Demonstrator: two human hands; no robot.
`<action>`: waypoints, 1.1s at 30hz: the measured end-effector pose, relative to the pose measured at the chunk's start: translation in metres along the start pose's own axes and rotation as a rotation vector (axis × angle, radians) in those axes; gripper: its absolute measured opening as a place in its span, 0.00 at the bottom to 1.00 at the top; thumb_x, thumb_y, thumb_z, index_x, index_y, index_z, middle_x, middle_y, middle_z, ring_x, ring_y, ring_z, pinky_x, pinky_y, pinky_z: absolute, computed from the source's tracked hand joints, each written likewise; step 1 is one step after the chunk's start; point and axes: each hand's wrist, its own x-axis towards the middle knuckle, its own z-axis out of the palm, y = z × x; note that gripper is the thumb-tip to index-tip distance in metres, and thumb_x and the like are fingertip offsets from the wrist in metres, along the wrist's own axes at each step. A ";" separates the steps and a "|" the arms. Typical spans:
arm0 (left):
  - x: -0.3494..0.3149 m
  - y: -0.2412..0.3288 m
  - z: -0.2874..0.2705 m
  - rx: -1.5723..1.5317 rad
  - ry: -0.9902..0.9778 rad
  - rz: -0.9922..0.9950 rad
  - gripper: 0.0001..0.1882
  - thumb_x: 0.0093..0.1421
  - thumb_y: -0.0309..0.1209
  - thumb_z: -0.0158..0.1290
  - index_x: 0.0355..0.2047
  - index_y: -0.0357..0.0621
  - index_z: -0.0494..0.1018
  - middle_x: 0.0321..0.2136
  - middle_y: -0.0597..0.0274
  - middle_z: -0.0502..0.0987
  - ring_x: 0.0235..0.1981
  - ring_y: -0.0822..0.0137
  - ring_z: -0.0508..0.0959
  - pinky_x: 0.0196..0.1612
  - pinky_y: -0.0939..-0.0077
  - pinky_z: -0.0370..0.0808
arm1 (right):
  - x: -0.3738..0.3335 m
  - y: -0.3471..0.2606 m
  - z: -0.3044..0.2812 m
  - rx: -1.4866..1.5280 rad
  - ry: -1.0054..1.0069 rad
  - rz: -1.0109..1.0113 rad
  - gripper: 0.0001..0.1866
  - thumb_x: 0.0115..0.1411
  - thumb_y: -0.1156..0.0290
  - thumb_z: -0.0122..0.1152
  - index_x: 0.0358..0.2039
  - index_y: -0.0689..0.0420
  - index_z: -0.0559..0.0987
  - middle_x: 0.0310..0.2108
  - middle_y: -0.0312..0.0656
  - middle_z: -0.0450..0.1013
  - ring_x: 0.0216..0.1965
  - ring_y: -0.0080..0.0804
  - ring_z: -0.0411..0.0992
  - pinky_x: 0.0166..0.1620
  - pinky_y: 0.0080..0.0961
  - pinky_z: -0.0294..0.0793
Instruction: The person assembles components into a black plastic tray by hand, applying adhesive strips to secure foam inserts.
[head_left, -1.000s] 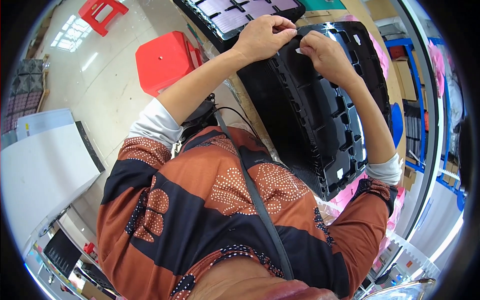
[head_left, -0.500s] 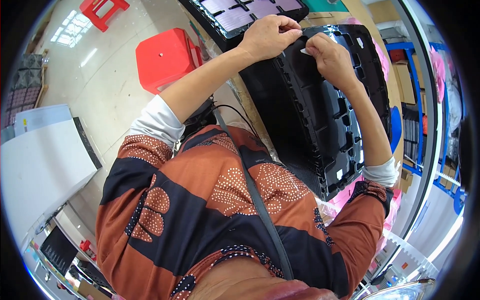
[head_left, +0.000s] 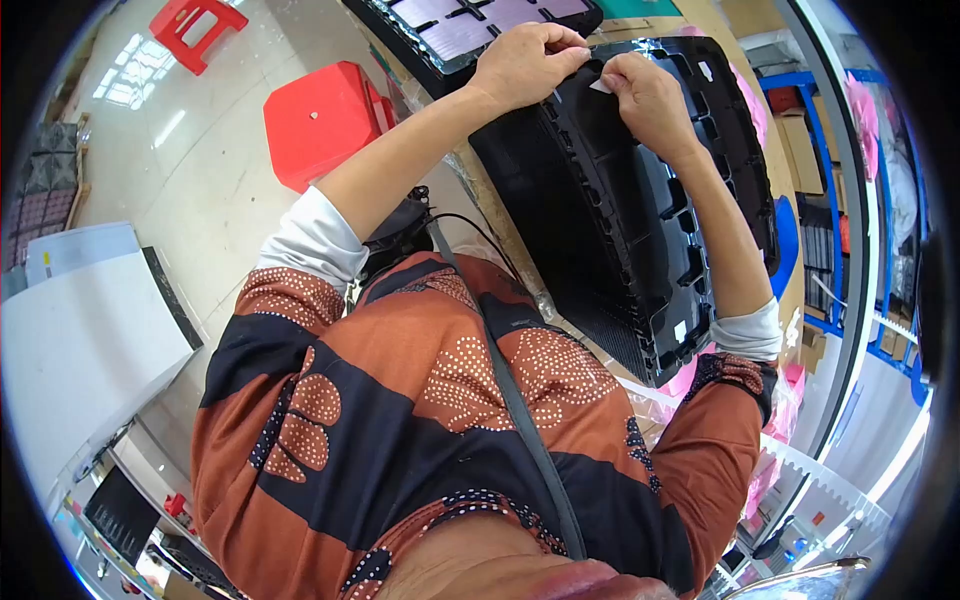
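A deep stack of black plastic trays (head_left: 625,215) stands before me, its top tray moulded with ridges and notched edges. My right hand (head_left: 652,108) is closed over the far end of the top tray, pinching a small white sticker-like piece (head_left: 599,86) between thumb and fingers. At the far left corner of the stack is my left hand (head_left: 528,68), thumb and fingertips pressed together close to the rim. Whether anything lies between those fingers is hidden. One white patch (head_left: 680,330) shows on the tray's near end, another white patch (head_left: 706,72) near its far right corner.
Beyond my left hand lies another black tray (head_left: 440,65) with shiny lilac panels. A red stool (head_left: 322,125) and a second red stool (head_left: 195,28) stand on the floor at left. Blue shelving (head_left: 822,200) with boxes is at right, behind a frame. Pink plastic (head_left: 765,480) lies at lower right.
The whole view has shifted slightly, so the trays, stools and hands all sit a little higher and further left. Both hands keep about the same place on the trays.
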 end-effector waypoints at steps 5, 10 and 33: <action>0.005 0.003 0.001 -0.005 -0.013 -0.012 0.14 0.56 0.37 0.52 0.38 0.40 0.74 0.28 0.62 0.77 0.30 0.74 0.75 0.36 0.82 0.71 | 0.006 0.012 0.002 0.172 0.187 0.125 0.06 0.55 0.72 0.50 0.28 0.59 0.75 0.24 0.42 0.71 0.28 0.38 0.72 0.33 0.29 0.70; 0.004 0.008 -0.006 0.152 0.069 0.130 0.16 0.56 0.38 0.52 0.39 0.40 0.74 0.32 0.61 0.76 0.33 0.73 0.74 0.37 0.81 0.70 | -0.001 0.000 -0.023 0.535 0.278 0.296 0.08 0.58 0.70 0.52 0.29 0.62 0.75 0.20 0.33 0.69 0.21 0.17 0.68 0.27 0.14 0.69; -0.005 0.056 -0.010 -0.591 -0.122 -0.008 0.10 0.53 0.28 0.56 0.33 0.34 0.76 0.26 0.62 0.77 0.27 0.77 0.76 0.32 0.86 0.74 | -0.022 -0.047 -0.009 0.324 0.624 0.161 0.06 0.53 0.72 0.58 0.28 0.61 0.74 0.23 0.41 0.72 0.22 0.27 0.71 0.27 0.21 0.71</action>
